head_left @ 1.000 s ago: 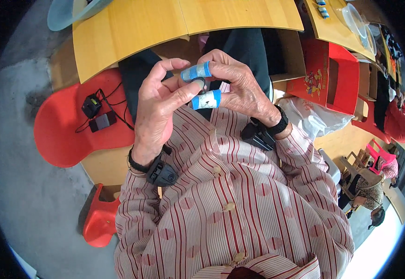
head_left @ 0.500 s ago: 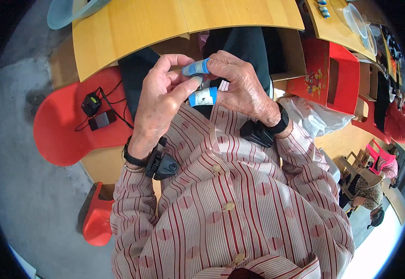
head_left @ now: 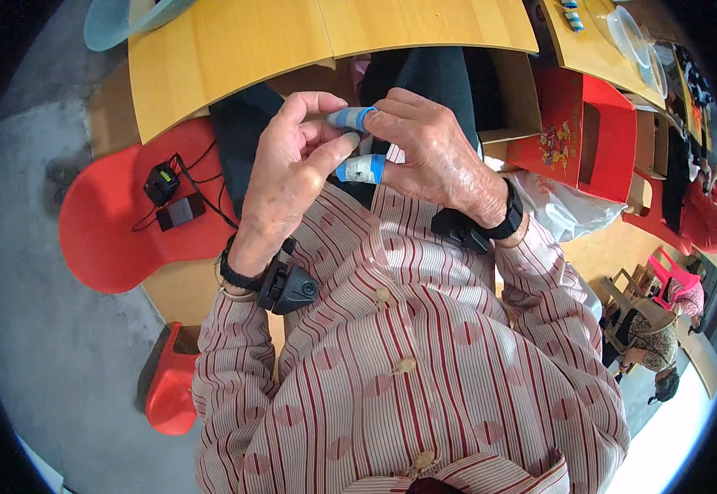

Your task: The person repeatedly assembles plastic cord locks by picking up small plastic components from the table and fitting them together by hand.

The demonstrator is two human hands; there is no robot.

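Note:
My left hand [head_left: 288,177] is raised over my lap, just below the table edge, its thumb and fingers pinched together. Facing it is my right hand [head_left: 445,160], fingers bent inward, with a blue-and-white tape wrap [head_left: 349,118] around its index finger and another tape wrap [head_left: 361,170] around its thumb. Both sets of fingertips meet around something small and greyish, mostly hidden by the fingers, so its kind does not show. Each wrist wears a black strap with a dark device, such as the left wrist device [head_left: 290,288].
A wooden table [head_left: 334,29] lies ahead. On the left, a red stool [head_left: 103,214] carries a black cabled device [head_left: 162,184] and a small dark box [head_left: 181,212]. To the right are a red carton [head_left: 552,123] and a plastic bag [head_left: 568,210]. Other people sit farther right.
My right wrist has shifted slightly to the right and its knuckles have turned a little. The small grey thing between the fingers is more hidden now. My left hand has barely moved.

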